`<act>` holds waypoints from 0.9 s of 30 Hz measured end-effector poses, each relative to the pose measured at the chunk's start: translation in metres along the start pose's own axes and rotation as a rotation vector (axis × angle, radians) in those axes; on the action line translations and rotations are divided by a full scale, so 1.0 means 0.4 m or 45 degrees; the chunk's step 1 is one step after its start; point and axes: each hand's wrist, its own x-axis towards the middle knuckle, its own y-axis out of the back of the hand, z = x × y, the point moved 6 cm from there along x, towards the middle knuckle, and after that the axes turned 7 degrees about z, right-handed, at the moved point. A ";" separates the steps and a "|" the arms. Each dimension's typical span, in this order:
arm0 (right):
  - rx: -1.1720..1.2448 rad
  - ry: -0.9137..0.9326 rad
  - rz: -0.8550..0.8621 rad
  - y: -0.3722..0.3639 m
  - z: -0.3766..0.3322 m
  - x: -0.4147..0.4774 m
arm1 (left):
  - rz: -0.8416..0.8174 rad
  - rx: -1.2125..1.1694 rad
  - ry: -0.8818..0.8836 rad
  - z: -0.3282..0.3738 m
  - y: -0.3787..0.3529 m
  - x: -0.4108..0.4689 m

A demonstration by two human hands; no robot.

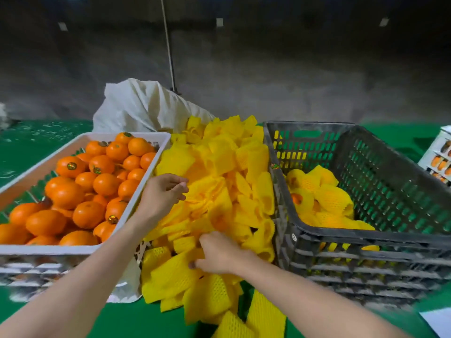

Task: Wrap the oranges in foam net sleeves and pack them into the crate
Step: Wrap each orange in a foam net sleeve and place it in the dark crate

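Oranges (73,191) fill the tray (48,250) on my left. My left hand (162,193) rests on the sleeves (219,162), fingers curled; I cannot tell if it grips any. My right hand (219,254) grips sleeves at the pile's near end. Wrapped oranges (327,198) lie in the crate (390,167), far right.

Fruit-packing workroom: green table (122,318), crates of oranges (85,181), heaped foam net sleeves (219,167).

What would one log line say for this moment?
step: pick | left hand: at foam sleeve pile | right hand: gripping a sleeve | crate: some wrapped oranges inside
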 end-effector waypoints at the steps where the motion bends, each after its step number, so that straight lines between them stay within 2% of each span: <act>1: -0.068 -0.088 -0.045 -0.031 0.005 0.016 | -0.008 0.006 0.010 -0.013 0.018 -0.010; 4: -0.002 -0.162 0.020 -0.050 -0.005 0.055 | -0.038 0.081 0.035 -0.050 0.076 -0.023; 6: 0.214 -0.079 0.155 0.003 -0.021 0.075 | -0.154 0.129 0.062 -0.067 0.102 -0.026; 9: 0.511 0.018 0.393 0.141 -0.042 0.084 | -0.443 0.239 0.128 -0.081 0.095 -0.043; 11: 0.662 0.092 0.485 0.217 -0.063 0.080 | -0.462 0.344 0.065 -0.074 0.090 -0.044; 15: 0.998 0.043 0.499 0.265 -0.089 0.100 | -0.171 0.382 -0.183 -0.034 0.124 -0.028; 18: 0.934 0.056 0.763 0.288 -0.127 0.131 | -0.186 0.199 -0.274 -0.002 0.158 -0.026; 20: 0.858 0.035 1.027 0.308 -0.163 0.145 | -0.253 -0.043 -0.210 0.006 0.201 -0.008; 22: 0.909 0.051 1.170 0.309 -0.208 0.168 | -0.146 -0.346 -0.054 -0.010 0.283 0.037; 24: 0.912 0.107 1.199 0.291 -0.267 0.204 | 0.123 -0.509 0.117 -0.067 0.383 0.104; 27: 0.708 0.191 1.050 0.217 -0.358 0.283 | 0.465 -0.471 0.312 -0.179 0.506 0.174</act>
